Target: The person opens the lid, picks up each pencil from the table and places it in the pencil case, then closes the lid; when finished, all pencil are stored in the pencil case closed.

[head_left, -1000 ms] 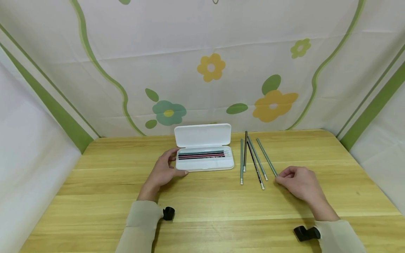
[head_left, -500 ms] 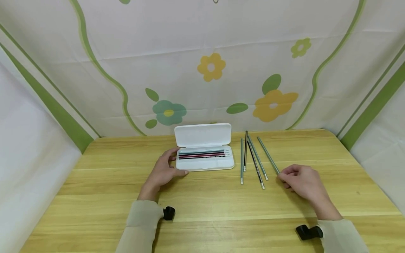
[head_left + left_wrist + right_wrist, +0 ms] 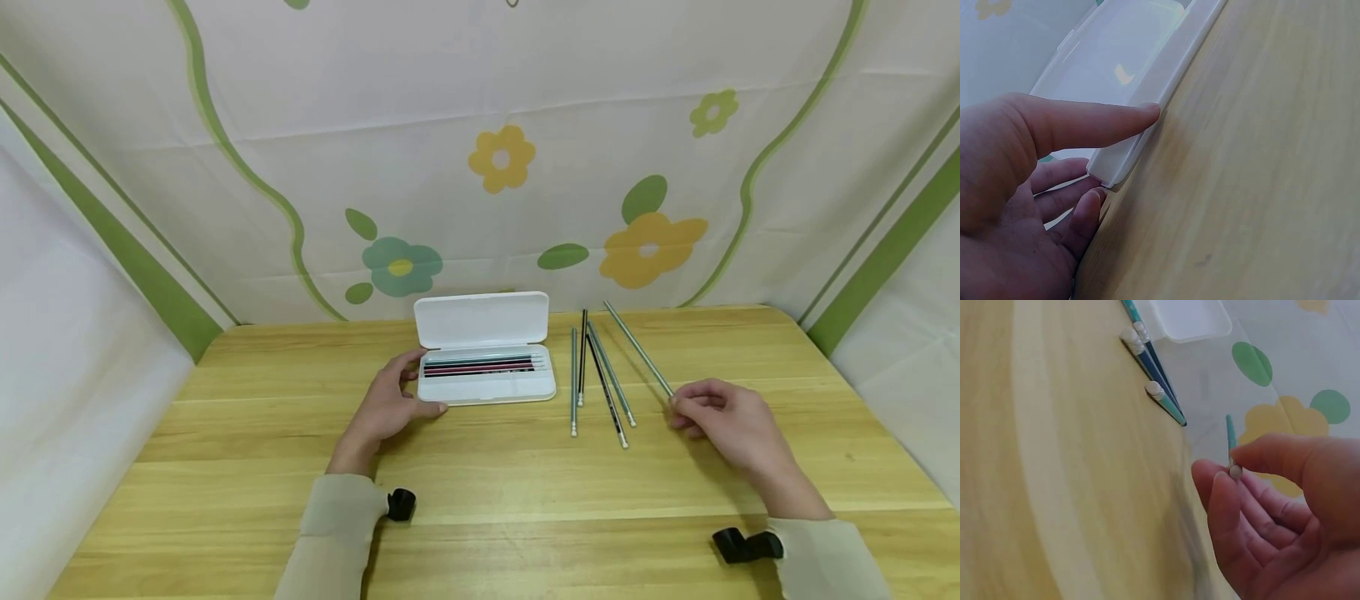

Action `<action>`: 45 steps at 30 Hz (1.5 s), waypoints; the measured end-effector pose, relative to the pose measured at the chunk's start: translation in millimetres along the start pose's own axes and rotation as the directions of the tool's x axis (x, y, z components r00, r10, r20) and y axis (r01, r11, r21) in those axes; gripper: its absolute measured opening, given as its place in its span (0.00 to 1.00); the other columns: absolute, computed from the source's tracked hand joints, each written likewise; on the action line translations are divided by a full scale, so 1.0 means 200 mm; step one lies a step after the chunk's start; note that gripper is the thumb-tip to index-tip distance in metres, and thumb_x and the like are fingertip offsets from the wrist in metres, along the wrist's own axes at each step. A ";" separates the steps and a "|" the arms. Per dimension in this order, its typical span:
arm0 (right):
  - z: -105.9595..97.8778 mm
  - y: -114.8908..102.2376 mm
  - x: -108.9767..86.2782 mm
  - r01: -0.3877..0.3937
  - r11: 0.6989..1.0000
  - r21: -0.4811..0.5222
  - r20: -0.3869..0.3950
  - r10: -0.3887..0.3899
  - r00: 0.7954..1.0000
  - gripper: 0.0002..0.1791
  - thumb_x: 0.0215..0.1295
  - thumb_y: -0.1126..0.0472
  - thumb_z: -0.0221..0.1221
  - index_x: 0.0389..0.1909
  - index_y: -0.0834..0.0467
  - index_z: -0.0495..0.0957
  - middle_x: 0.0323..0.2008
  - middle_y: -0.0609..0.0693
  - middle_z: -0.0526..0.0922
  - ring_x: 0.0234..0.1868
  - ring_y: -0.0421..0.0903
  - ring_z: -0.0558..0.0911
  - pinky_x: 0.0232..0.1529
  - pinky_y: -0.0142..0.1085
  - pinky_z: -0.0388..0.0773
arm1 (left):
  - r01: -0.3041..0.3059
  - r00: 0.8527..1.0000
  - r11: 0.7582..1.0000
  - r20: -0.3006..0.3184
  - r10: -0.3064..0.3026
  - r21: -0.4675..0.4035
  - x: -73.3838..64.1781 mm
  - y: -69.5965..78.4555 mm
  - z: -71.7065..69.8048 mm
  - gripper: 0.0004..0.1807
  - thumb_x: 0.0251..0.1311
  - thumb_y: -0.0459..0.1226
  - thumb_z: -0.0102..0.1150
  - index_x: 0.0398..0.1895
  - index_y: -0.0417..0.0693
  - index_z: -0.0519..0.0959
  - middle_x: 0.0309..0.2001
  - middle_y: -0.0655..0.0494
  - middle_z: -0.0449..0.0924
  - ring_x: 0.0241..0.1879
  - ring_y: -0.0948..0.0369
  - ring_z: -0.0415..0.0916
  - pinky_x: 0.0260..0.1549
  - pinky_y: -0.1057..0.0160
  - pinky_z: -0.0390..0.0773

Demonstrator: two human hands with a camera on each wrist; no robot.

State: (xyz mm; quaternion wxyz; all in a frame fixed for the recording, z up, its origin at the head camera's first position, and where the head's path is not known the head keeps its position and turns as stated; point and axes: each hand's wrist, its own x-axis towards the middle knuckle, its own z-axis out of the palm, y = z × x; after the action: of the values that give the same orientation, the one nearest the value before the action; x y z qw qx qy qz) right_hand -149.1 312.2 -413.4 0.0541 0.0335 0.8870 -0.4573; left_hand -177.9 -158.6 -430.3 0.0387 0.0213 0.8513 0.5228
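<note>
A white pencil case lies on the table with its lid raised, several dark, red and green pencils inside. My left hand holds the case by its left end, thumb along the front edge and fingers around the far corner. In my right hand, thumb and fingers pinch a green pencil near its eraser end. That pencil slants up and away to the left, its far end raised. The right wrist view shows the pencil's white eraser between the fingertips.
Between the case and my right hand lie several loose pencils, among them a green pencil and a black pencil, erasers toward me. A floral cloth hangs behind the wooden table.
My right hand has moved a little right and back, lifting the green pencil so its far end rises off the table. The left hand and case stay put.
</note>
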 end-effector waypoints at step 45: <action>0.25 -0.48 0.37 0.435 0.873 -0.221 0.154 -0.409 0.899 0.06 0.79 0.63 0.61 0.49 0.61 0.84 0.43 0.58 0.89 0.43 0.50 0.84 0.41 0.37 0.80 | 0.001 1.000 1.000 0.010 -0.001 0.007 0.00 -0.01 0.02 0.51 0.54 0.33 0.81 0.82 0.45 0.66 0.75 0.41 0.70 0.67 0.44 0.68 0.58 0.56 0.72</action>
State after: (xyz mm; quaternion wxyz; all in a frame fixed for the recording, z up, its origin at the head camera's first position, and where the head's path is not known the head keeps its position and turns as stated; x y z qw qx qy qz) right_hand -230.2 216.1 -374.2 0.0021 -0.1918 0.9194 -0.3434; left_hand -178.4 -156.1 -433.7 0.0432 0.0239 0.8530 0.5196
